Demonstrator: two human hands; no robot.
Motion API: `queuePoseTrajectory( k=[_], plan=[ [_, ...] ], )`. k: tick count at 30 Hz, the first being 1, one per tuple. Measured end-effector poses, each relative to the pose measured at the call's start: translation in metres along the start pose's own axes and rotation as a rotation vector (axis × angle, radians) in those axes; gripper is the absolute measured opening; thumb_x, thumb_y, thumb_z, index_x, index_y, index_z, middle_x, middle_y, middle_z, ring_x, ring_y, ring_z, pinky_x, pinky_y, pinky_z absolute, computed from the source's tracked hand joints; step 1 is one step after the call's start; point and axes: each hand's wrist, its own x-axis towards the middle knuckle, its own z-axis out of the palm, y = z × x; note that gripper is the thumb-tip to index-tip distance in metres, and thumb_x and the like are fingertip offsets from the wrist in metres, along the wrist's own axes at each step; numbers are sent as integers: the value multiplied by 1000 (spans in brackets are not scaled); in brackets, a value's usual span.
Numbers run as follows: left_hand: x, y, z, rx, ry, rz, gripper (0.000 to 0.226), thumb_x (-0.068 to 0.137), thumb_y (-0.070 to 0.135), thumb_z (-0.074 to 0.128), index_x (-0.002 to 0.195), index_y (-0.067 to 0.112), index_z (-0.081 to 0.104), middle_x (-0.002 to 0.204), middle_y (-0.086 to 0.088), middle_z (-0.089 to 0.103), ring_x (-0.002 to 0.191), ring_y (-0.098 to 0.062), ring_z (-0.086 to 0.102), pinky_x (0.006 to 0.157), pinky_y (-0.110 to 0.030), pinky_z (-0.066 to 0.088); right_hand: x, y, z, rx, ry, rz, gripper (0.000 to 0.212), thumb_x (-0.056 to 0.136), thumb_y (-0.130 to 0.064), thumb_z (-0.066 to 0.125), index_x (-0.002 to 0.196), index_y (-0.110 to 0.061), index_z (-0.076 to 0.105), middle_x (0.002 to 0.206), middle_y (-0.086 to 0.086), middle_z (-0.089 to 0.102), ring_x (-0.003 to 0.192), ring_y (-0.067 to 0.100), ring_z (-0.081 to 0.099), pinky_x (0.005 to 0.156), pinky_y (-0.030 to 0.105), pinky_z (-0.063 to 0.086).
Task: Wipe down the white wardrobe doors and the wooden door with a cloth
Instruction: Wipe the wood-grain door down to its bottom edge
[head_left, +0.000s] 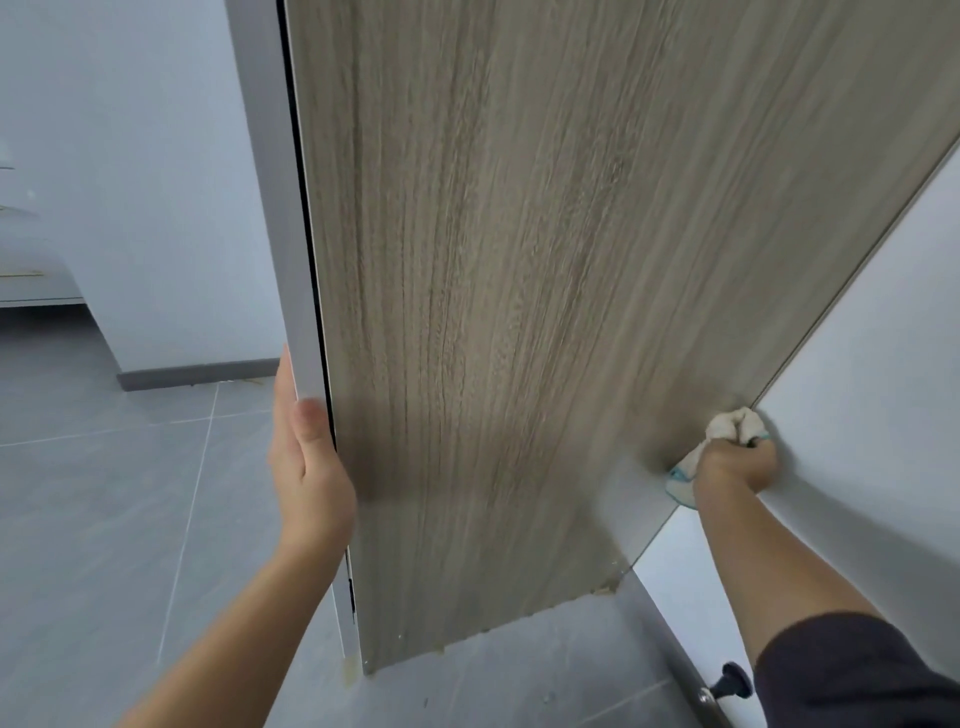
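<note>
The wooden door (519, 312) fills the middle of the view, standing ajar with its pale grain face toward me. My left hand (306, 462) grips its free left edge, thumb on the front and fingers wrapped behind. My right hand (737, 465) clutches a bunched cream cloth (735, 423) with a teal trim, pressed low on the door's right side where the door meets the white wall. The white wardrobe doors are out of view.
A white wall (883, 338) runs along the right, with a black door stopper (730, 683) at its base. Grey tiled floor (104, 519) spreads to the left. A white drawer unit (31, 270) stands far left by another wall with a grey skirting board (197, 374).
</note>
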Motion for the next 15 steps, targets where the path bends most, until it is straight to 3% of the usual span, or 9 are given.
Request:
queuePoseTrajectory(
  k=[2,3,4,6,10,13,15],
  plan=[
    [1,0,0,-3,-2,14,50,105,36,20,151,20,31,151,10,40,140,1,32,115,-19,25,7,11,0,-50,-9,78,28,66,2,32,64,-22,18,56,-8,32,39,7,22,48,18,10],
    [0,1,0,-4,-10,22,49,106,34,19,151,21,31,150,13,41,140,3,31,113,-15,25,8,13,-2,-61,6,127,25,74,1,32,65,-20,21,62,-4,34,41,11,25,48,16,23],
    [-1,2,1,-3,-18,23,48,106,33,19,151,22,31,149,18,40,139,6,31,110,-10,25,12,17,-4,-70,-7,158,21,78,-4,35,67,-19,25,65,-2,35,43,15,28,47,24,35],
    [-1,2,0,-2,-17,8,45,106,32,19,150,26,29,145,27,37,136,12,29,106,-4,23,16,23,-6,-126,-24,178,22,83,-8,39,65,-19,33,59,-2,36,39,16,31,43,36,42],
    [0,0,-1,-6,-17,1,49,106,35,19,151,20,30,152,14,37,141,3,28,114,-13,22,2,20,-8,-87,-10,255,24,85,-8,40,63,-17,40,49,-5,41,37,15,34,49,28,41],
    [-2,2,0,-1,-30,-37,43,106,36,19,148,30,27,148,29,31,135,19,22,108,-3,19,-38,15,-2,-76,-71,191,27,91,-5,41,66,-16,38,34,-10,36,25,9,29,38,13,31],
    [-3,4,-1,1,-46,-53,45,105,38,19,149,32,22,147,32,27,131,25,20,107,0,17,-72,12,-1,-53,-105,222,27,94,-7,44,69,-17,41,32,-9,37,24,9,31,36,11,29]
  ],
)
